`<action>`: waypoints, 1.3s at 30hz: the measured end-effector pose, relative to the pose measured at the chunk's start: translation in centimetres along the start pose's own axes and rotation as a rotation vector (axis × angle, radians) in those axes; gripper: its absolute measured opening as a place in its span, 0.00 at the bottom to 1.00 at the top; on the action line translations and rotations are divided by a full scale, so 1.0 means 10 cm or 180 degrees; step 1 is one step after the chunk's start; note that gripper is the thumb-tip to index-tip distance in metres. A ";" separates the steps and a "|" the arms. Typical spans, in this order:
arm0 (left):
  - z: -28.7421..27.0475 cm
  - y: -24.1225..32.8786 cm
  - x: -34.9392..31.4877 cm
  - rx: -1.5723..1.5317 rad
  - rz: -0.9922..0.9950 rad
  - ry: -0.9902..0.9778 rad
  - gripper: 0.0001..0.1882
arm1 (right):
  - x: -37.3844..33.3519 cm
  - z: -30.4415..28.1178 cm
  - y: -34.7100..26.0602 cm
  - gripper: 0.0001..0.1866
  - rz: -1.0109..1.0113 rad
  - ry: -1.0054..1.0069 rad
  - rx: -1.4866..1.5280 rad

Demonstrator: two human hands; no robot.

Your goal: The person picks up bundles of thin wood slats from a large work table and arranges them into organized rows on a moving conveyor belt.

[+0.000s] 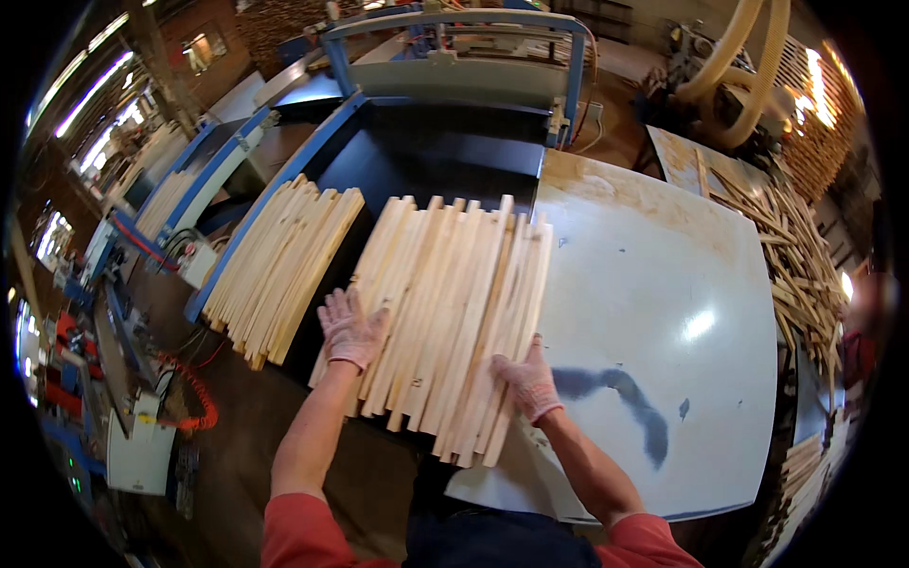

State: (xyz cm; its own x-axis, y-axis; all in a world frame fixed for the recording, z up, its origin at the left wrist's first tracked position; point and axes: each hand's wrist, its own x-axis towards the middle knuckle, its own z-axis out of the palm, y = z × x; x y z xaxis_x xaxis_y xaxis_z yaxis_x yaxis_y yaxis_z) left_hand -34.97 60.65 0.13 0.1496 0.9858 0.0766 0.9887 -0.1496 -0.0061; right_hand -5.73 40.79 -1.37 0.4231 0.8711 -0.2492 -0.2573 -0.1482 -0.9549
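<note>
A wide row of pale wooden strips [431, 312] lies side by side in front of me, their ends uneven. My left hand [352, 331], in a pinkish work glove, rests flat on the row's left part with its fingers spread. At the row's right edge is my right hand [530, 381], gloved alike. Its thumb lies over the outer strips and points left, while the fingers reach forward along the edge, partly out of sight. To the left, across a dark gap, sits a second batch of wooden strips [284, 265].
A pale metal table [653, 284] with dark smears adjoins the row on the right. Beyond the strips is a dark machine bed [445, 151] under a blue frame [454, 17]. Loose scrap strips [791, 256] are heaped at far right. A coiled red hose [204, 412] hangs at left.
</note>
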 end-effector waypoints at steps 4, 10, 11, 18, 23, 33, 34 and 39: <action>0.00 -0.74 0.42 -0.0036 0.0004 -0.0138 0.52 | 0.13 0.77 0.04 0.51 0.0354 -0.0014 -0.0851; 0.01 -0.97 0.58 -0.0087 0.0131 -0.0040 0.48 | 0.17 1.18 -0.18 0.58 0.0803 0.0421 -0.2548; 0.01 -0.97 0.59 -0.0113 0.0149 0.0002 0.48 | 0.16 1.21 -0.27 0.57 0.0839 0.0418 -0.2736; -0.08 -1.00 0.59 -0.0455 0.0280 -0.0007 0.47 | -0.02 1.40 -0.48 0.44 0.0954 0.0858 -0.3674; 0.07 -0.94 0.44 -0.1448 0.0766 0.0482 0.43 | -0.30 1.22 -0.35 0.40 0.0593 0.0602 -0.3055; -0.46 0.53 -1.54 -0.3628 0.1973 -0.0171 0.20 | -2.22 0.26 0.41 0.34 0.0492 -0.0540 -0.0615; -0.43 0.47 -1.74 -0.3852 0.1707 -0.0052 0.17 | -2.45 0.17 0.45 0.34 0.0628 -0.0401 -0.0447; -0.33 -0.26 -2.54 -0.4061 -0.0027 0.0280 0.08 | -2.95 -0.14 0.35 0.37 0.1012 -0.0269 0.0097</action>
State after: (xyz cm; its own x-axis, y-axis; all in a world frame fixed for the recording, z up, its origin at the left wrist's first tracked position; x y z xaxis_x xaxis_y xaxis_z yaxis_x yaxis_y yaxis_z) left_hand -41.32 35.76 1.51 0.0943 0.9860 0.1376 0.2762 -0.1587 0.9479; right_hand -17.91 13.91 2.40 0.2443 0.8194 -0.5185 -0.3913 -0.4060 -0.8259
